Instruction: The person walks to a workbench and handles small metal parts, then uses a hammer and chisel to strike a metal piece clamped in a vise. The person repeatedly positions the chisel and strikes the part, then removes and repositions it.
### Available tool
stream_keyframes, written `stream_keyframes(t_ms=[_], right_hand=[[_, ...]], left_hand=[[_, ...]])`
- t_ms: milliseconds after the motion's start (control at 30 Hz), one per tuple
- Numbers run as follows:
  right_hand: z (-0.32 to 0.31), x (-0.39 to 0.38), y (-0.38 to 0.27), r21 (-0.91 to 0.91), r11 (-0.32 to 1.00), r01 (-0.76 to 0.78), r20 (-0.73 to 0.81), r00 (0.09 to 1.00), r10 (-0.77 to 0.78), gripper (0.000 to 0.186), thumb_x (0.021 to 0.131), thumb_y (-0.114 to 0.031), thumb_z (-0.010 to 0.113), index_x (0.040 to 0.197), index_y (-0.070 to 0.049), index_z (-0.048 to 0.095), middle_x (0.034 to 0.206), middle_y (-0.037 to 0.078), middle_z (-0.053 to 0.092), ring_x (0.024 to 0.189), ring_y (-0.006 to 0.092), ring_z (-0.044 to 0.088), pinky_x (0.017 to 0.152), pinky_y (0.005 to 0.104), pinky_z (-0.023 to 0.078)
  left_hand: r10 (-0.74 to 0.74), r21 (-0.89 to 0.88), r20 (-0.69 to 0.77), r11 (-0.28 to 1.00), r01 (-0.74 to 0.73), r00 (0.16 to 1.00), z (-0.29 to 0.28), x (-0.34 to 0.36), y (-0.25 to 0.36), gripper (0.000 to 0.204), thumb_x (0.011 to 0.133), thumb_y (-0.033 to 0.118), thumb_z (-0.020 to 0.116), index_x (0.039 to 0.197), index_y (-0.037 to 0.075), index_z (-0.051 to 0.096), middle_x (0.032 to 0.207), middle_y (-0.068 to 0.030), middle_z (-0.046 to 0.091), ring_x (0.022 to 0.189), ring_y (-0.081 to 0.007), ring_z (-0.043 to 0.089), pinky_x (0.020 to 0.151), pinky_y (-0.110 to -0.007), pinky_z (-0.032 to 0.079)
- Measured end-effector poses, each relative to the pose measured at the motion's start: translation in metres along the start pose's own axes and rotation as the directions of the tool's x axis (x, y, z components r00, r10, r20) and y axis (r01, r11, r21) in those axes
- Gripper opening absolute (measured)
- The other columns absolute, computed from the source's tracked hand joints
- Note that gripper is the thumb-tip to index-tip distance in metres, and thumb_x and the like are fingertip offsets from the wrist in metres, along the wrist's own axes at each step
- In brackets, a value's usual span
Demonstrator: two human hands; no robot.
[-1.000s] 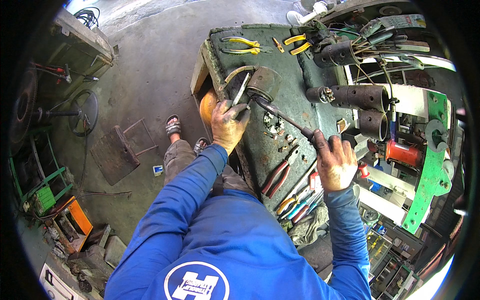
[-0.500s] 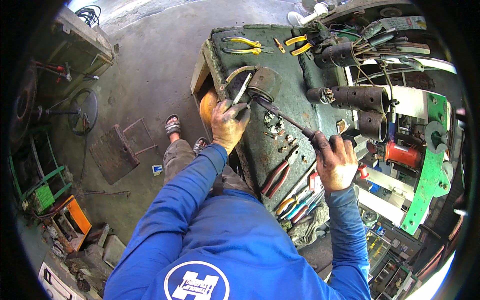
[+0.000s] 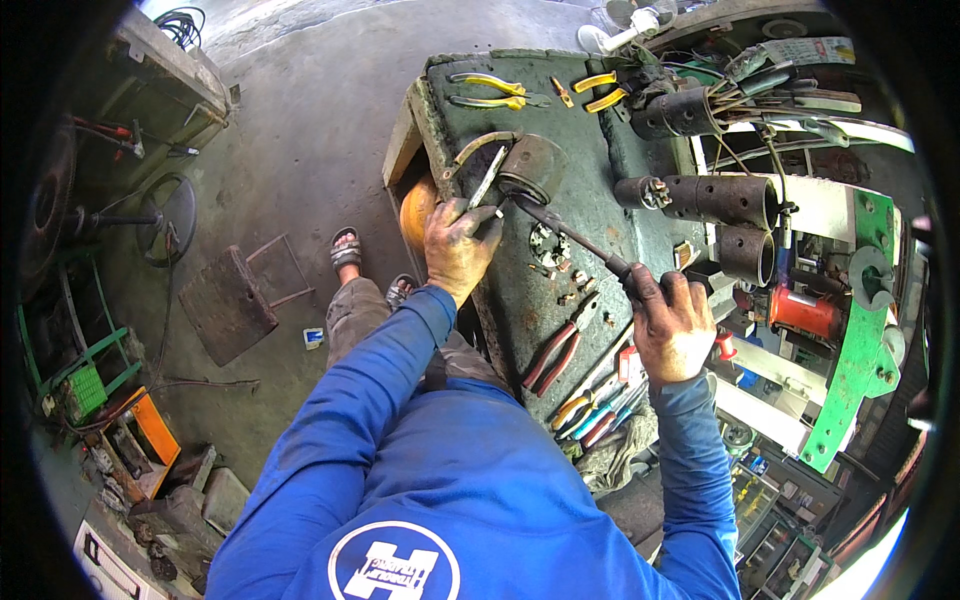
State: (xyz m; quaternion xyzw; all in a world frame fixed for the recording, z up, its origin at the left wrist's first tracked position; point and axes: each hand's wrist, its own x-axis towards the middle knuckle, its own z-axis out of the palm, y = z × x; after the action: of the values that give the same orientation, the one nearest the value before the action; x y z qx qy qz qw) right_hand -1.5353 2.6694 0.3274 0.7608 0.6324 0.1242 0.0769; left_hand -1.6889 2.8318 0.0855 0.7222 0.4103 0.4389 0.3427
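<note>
My left hand [image 3: 460, 245] is closed at the near-left bench edge, its thumb and fingers around a pale, narrow strip [image 3: 487, 178] that points up beside a dark metal cylinder [image 3: 533, 168]. A small white-tipped piece shows at its fingertips. In my right hand [image 3: 672, 322] is the handle of a long dark tool [image 3: 575, 236] with a slim shaft and a thicker end; its exact kind is unclear. That end reaches the cylinder's lower rim, close to my left fingertips; whether it touches is too small to tell. A curved metal band [image 3: 480, 146] arches left of the cylinder.
On the bench [image 3: 600, 235] lie red-handled pliers [image 3: 552, 355], yellow-handled pliers [image 3: 500, 92], a round slotted part [image 3: 548, 243] and several small bits. More metal cylinders [image 3: 720, 198] stand right. A low stool [image 3: 230, 305] is on the floor at left.
Both hands keep nearly the same place and hold, with the tool's end still at the cylinder. The whole view has shifted very slightly.
</note>
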Motion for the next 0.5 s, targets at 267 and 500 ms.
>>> stream_keyframes(t_ms=[267, 500], right_hand=[[-0.0023, 0.0013, -0.0006, 0.047, 0.998, -0.032, 0.046, 0.998, 0.030, 0.057, 0.070, -0.008, 0.083, 0.124, -0.019, 0.074, 0.100, 0.007, 0.062, 0.087, 0.0289, 0.061, 0.074, 0.0421, 0.054], [-0.0021, 0.0035, -0.0022, 0.114, 0.985, -0.128, 0.100, 0.988, 0.117, 0.047, 0.077, -0.017, 0.083, 0.123, -0.018, 0.073, 0.094, 0.007, 0.060, 0.085, 0.0294, 0.061, 0.073, 0.0421, 0.053]], left_hand=[[0.007, 0.008, 0.008, 1.000, -0.007, 1.000, 0.0013, -0.0011, -0.0029, 0.025, 0.071, 0.018, 0.087, 0.095, 0.016, 0.081, 0.094, -0.0053, 0.066, 0.095, -0.0287, 0.065, 0.084, -0.042, 0.049], [0.010, 0.008, 0.009, 1.000, -0.010, 1.000, 0.0000, -0.0003, -0.0010, 0.024, 0.071, 0.017, 0.087, 0.094, 0.015, 0.081, 0.092, -0.0067, 0.066, 0.094, -0.0297, 0.065, 0.085, -0.043, 0.049]])
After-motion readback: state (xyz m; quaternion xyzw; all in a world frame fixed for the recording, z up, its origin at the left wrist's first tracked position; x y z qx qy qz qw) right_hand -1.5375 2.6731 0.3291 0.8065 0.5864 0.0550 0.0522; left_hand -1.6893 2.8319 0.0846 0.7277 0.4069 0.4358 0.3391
